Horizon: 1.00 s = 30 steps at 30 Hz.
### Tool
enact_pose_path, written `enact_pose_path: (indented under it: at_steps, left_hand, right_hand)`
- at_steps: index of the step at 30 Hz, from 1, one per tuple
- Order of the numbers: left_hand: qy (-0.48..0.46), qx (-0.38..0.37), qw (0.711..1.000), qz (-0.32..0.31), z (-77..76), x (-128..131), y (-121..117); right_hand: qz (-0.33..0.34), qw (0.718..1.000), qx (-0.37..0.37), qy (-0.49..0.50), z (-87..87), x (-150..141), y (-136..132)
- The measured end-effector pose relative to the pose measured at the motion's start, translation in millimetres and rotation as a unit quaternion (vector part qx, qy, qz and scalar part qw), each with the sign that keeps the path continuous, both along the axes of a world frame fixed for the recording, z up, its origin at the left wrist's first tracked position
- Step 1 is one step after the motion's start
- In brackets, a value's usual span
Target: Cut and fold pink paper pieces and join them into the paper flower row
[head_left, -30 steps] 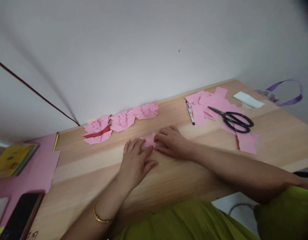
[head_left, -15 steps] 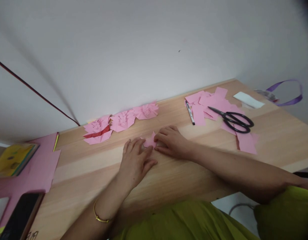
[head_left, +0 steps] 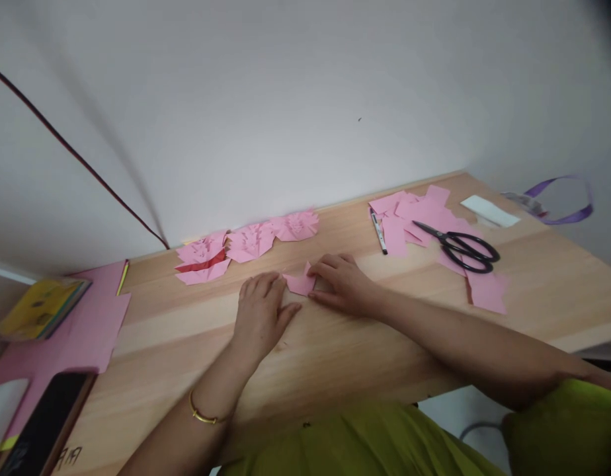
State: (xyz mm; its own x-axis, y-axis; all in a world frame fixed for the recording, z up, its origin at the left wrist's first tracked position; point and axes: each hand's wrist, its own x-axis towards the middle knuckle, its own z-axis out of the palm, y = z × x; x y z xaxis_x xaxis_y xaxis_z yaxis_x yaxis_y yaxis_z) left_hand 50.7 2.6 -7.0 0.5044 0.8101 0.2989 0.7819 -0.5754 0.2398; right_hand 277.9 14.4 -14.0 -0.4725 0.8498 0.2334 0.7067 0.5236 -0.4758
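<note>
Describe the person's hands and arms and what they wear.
The left hand and right hand are gloveless. A slim gold-coloured bangle circles the left wrist; the right wrist is bare. An olive-green sleeve shows on the right arm; no left sleeve shows.

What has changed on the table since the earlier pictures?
The left hand moved slightly left, uncovering more of the small pink paper; whether it still touches is unclear. The right hand stays at the paper's right side. The scissors, pen and pink flowers stayed put.
</note>
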Motion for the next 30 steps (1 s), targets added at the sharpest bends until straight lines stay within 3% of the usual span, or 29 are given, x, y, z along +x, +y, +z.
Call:
enact_pose_path:
  at_steps: [12,17,20,23,27,30]
  left_hand:
    - [-0.091,-0.031,0.993,-0.061,-4.3,0.9,-1.2]
    - [-0.195,-0.044,0.98,-0.016,-7.8,-2.5,1.4]
    - [-0.281,-0.066,0.957,0.03,-9.8,-2.3,4.6]
    - [-0.373,-0.126,0.917,0.064,-7.9,2.0,7.1]
    - [-0.465,-0.228,0.851,0.086,8.3,10.1,10.1]
    - [-0.503,-0.256,0.822,0.072,24.9,10.9,13.8]
  right_hand:
    - [-0.008,1.0,-0.01,0.012,1.5,-3.4,0.9]
    - [-0.001,0.994,-0.018,0.108,-5.4,0.0,4.8]
    - [-0.013,0.985,-0.02,0.17,-3.3,0.2,8.4]
    - [-0.016,0.98,-0.039,0.194,11.9,-3.3,13.4]
    - [0.029,0.974,-0.103,0.201,41.5,-16.6,21.7]
    - [0.059,0.974,-0.091,0.197,54.8,-30.1,29.5]
